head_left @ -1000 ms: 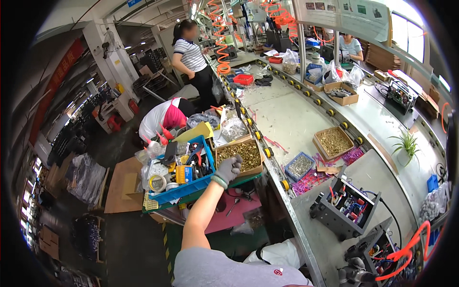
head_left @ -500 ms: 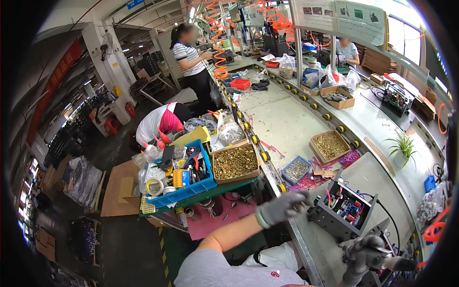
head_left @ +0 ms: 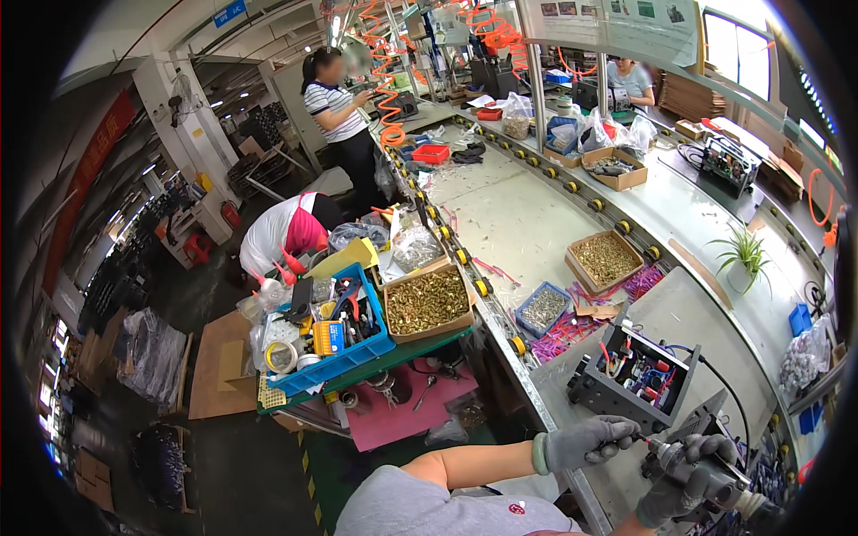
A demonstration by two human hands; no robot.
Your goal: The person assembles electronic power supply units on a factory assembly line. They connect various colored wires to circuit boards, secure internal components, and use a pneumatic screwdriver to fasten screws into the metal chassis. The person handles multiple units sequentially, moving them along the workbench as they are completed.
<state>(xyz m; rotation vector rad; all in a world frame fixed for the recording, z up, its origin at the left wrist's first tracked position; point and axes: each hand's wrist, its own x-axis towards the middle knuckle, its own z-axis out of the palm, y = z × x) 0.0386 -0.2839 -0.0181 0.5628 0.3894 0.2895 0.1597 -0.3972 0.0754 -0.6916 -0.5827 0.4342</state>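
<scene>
My left hand [head_left: 579, 445], in a grey glove, is closed in a pinch at the tip of a grey power screwdriver [head_left: 668, 456]. Whatever small piece lies between its fingertips is too small to make out. Wrapped round the screwdriver's body is my gloved right hand [head_left: 675, 497], at the lower right. Just beyond both hands stands an open black metal equipment case [head_left: 626, 413] with wires and red and blue parts inside. A second dark case [head_left: 710, 415], partly hidden by my right hand and the tool, is beside it.
A cardboard box of brass fittings [head_left: 427, 302] and a blue crate [head_left: 386, 342] of tools stand on the left. Farther along the bench are a blue tray of small metal parts [head_left: 543, 308], another box of brass pieces [head_left: 605, 259] and pink wires [head_left: 559, 341]. Two people work beyond; another bends over.
My left hand has come from beside the parts trays down and right to the screwdriver's tip. The screwdriver in my right hand now points toward my left hand. The whole view has shifted slightly.
</scene>
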